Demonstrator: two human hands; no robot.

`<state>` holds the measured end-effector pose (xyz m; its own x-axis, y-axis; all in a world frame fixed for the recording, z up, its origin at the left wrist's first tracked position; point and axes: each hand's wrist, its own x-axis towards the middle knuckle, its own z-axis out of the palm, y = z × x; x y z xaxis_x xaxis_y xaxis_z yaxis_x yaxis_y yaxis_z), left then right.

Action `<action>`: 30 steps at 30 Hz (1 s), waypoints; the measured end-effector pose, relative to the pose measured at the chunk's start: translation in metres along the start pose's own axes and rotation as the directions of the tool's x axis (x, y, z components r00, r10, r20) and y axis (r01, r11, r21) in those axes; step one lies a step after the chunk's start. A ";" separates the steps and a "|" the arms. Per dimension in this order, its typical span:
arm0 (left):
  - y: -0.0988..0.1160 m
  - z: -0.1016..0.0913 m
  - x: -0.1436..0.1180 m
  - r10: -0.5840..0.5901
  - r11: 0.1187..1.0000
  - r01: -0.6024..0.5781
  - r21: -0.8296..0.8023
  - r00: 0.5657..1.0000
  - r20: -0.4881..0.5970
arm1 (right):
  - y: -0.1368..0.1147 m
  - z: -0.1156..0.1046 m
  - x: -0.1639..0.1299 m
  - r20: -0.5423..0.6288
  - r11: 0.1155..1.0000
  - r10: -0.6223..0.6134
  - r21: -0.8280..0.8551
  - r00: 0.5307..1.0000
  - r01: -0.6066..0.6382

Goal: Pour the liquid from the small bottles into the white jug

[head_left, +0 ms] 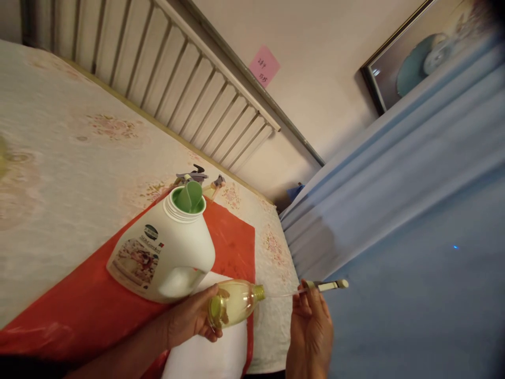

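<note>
My left hand (189, 318) grips a small bottle (232, 303) on its side, neck pointing right. My right hand (310, 326) pinches a pump head (327, 286), its thin tube reaching to the bottle's mouth. A white jug (165, 252) stands open just behind, on a red cloth (232, 237) on the bed (71, 173).

blocked: white jug (165, 258) just left of hands | open: bedspread (59, 173) far left | right: blue curtain (394, 210) close
</note>
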<state>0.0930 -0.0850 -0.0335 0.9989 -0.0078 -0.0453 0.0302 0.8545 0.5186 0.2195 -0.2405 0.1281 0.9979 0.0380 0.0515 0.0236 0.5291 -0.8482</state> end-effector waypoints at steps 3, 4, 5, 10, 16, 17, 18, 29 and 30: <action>0.001 0.001 -0.001 0.006 1.000 -0.006 0.001 1.000 -0.012 | -0.002 0.003 -0.001 0.041 1.000 -0.012 -0.011 0.999 0.012; 0.001 0.001 -0.001 0.006 1.000 -0.006 0.000 1.000 -0.012 | -0.002 0.003 -0.002 0.038 0.999 -0.033 -0.013 0.999 0.033; 0.001 0.002 -0.001 0.003 1.000 -0.003 0.001 1.000 -0.010 | -0.003 0.004 -0.002 0.037 0.998 -0.055 -0.017 0.998 0.056; 0.001 0.002 -0.002 0.004 1.000 -0.004 0.007 1.000 0.007 | -0.004 0.005 -0.005 0.066 0.990 -0.105 -0.085 0.992 0.110; 0.001 0.001 -0.001 -0.004 1.000 0.004 0.015 1.000 -0.002 | -0.005 0.007 -0.008 0.101 0.988 -0.110 -0.095 0.989 0.120; 0.001 0.001 -0.001 0.000 1.000 0.000 0.016 1.000 0.002 | -0.006 0.007 -0.007 0.085 0.989 -0.110 -0.088 0.990 0.117; 0.001 0.001 -0.001 0.004 1.000 -0.004 0.016 1.000 0.005 | -0.007 0.007 -0.007 0.075 0.988 -0.121 -0.087 0.990 0.127; 0.002 0.003 -0.003 -0.007 1.000 0.007 0.012 1.000 -0.002 | -0.013 -0.008 0.034 0.002 0.965 -0.236 -0.117 0.972 0.234; 0.002 0.004 -0.003 -0.013 1.000 0.013 0.013 1.000 -0.003 | -0.011 -0.008 0.040 0.038 0.939 -0.296 -0.173 0.955 0.298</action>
<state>0.0899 -0.0852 -0.0290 0.9984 -0.0174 -0.0546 0.0438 0.8476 0.5289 0.2594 -0.2521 0.1353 0.9433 -0.0881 0.3199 0.3295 0.3612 -0.8723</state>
